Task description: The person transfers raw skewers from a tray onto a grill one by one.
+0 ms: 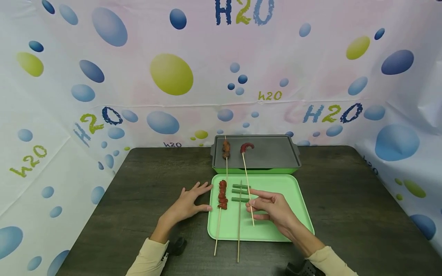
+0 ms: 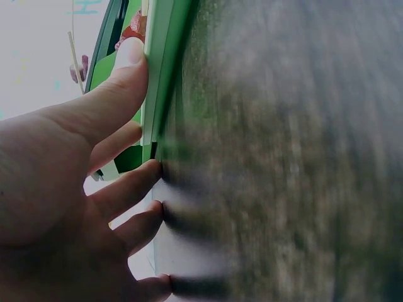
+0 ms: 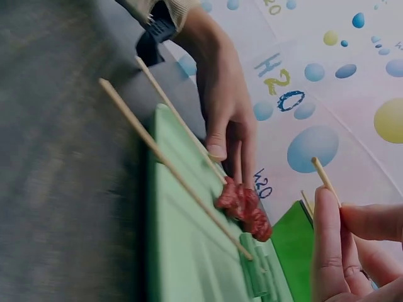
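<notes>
Right hand (image 1: 272, 210): narrow grip on skewer (image 1: 245, 168) toward its near end, curled tip (image 1: 246, 147) over left half of griddle (image 1: 272, 151). Firm pinch advised against rolling. Left hand (image 1: 189, 203): spread, at tray (image 1: 286, 188).

Head view: bright, even light; backdrop (image 1: 210, 76) clear.
Left wrist view: backdrop washed out; counter (image 2: 283, 176) blurred, shadowed beside fingers (image 2: 126, 189).
Right wrist view: counter dim, blurred.

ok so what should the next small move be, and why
Probably lower the curled red piece onto the grill plate: the right hand pinches its stick, the piece appears over the plate, and a brown-meat skewer lies there with bare surface beside it.
</notes>
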Tool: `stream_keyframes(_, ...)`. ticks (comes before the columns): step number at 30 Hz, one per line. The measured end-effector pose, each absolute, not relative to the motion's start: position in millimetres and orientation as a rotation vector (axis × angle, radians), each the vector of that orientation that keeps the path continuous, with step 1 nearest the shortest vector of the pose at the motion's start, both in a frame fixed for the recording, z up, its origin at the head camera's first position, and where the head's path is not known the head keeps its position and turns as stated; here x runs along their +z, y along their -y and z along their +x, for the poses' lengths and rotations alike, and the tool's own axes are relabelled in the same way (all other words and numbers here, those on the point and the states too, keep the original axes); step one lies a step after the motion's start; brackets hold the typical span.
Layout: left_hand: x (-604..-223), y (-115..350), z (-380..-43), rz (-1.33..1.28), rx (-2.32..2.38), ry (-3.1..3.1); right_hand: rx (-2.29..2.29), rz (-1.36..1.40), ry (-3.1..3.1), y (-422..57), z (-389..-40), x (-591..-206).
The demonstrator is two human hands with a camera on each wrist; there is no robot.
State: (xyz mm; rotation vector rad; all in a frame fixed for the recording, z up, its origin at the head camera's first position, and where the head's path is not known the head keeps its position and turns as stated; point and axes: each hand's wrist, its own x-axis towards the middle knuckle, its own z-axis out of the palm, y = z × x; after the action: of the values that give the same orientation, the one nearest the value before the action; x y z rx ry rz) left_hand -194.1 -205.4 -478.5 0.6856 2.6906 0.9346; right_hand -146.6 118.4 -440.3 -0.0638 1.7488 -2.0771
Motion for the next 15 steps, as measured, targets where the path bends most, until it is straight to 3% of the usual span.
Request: stream_keyframes(15, -478, 205, -193, 0.682, 0.930, -2.691, -2.103, -0.046, -1.768, -104, -202, -446)
